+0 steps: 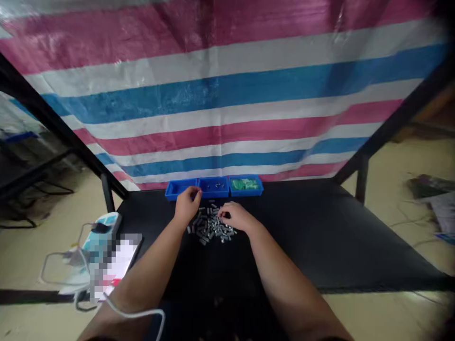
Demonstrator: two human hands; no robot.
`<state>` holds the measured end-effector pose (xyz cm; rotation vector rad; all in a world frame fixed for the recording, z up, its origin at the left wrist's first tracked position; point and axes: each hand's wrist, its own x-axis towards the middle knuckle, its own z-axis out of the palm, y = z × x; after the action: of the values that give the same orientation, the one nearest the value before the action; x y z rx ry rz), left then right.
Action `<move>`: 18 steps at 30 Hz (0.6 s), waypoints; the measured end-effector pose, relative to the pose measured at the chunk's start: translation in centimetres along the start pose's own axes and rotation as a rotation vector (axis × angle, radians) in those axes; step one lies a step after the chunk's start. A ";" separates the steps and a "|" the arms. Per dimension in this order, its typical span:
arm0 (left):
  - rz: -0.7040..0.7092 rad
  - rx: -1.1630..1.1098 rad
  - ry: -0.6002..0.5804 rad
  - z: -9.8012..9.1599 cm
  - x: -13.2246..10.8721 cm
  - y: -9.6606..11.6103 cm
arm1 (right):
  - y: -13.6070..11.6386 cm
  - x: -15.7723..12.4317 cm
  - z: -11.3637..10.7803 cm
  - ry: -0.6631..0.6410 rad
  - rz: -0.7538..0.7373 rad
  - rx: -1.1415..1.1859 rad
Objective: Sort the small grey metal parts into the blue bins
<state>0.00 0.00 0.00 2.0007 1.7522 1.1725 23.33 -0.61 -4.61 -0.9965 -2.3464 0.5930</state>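
Observed: the person is wearing dark sleeves, hems barely showing at the lower edge of view. The left forearm and right forearm are showing bare down to the left hand and right hand. A thin white cable is running beside the left forearm; attachment cannot be told.

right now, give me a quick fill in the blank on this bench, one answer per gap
The blue plastic bins stand in a row of ____ beyond the left hand. The right hand reaches onto the pile of small grey metal parts from its ____ side. The bin at the right end holds something ____. Behind the bins hangs a striped tarp of pink, white and ____.

Missing words: three; right; green; blue
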 end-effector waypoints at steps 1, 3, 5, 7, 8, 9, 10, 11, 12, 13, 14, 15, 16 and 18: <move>-0.017 0.046 -0.017 0.4 0.7 0.3 | 0.0 0.1 0.1 0.005 0.019 -0.001; -0.026 0.117 -0.046 1.2 1.8 0.8 | 0.0 0.1 0.2 0.016 0.044 0.001; 0.000 0.164 -0.062 1.6 1.8 1.0 | 0.0 0.2 0.1 0.028 0.054 0.008; 0.054 0.176 -0.077 1.6 0.8 0.9 | -0.2 0.1 -0.1 0.043 0.042 0.019; 0.078 0.172 -0.097 1.6 -0.1 0.8 | -0.3 0.1 -0.3 0.054 0.039 0.029; 0.091 0.163 -0.119 1.4 -1.0 0.7 | -0.4 0.0 -0.5 0.069 0.046 0.043; 0.096 0.147 -0.142 1.3 -2.0 0.5 | -0.5 0.0 -0.7 0.086 0.066 0.060; 0.095 0.122 -0.168 1.1 -3.0 0.4 | -0.7 0.0 -0.9 0.103 0.095 0.078; 0.092 0.101 -0.197 1.0 -3.9 0.4 | -0.8 -0.1 -1.0 0.117 0.128 0.096; 0.102 0.095 -0.225 0.9 -4.7 0.4 | -0.8 -0.1 -1.2 0.127 0.158 0.108; 0.123 0.099 -0.252 0.9 -5.2 0.5 | -0.9 -0.1 -1.2 0.135 0.181 0.111; 0.145 0.112 -0.271 0.9 -5.7 0.6 | -0.9 -0.1 -1.3 0.143 0.198 0.105; 0.165 0.130 -0.285 0.9 -5.9 0.7 | -0.9 -0.1 -1.2 0.152 0.212 0.095; 0.175 0.175 -0.307 0.9 -6.2 1.1 | -0.9 -0.1 -1.2 0.170 0.234 0.079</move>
<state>1.64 -5.63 -2.35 2.3305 1.5986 0.7244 23.63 -1.06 -3.23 -1.2435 -2.0585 0.6566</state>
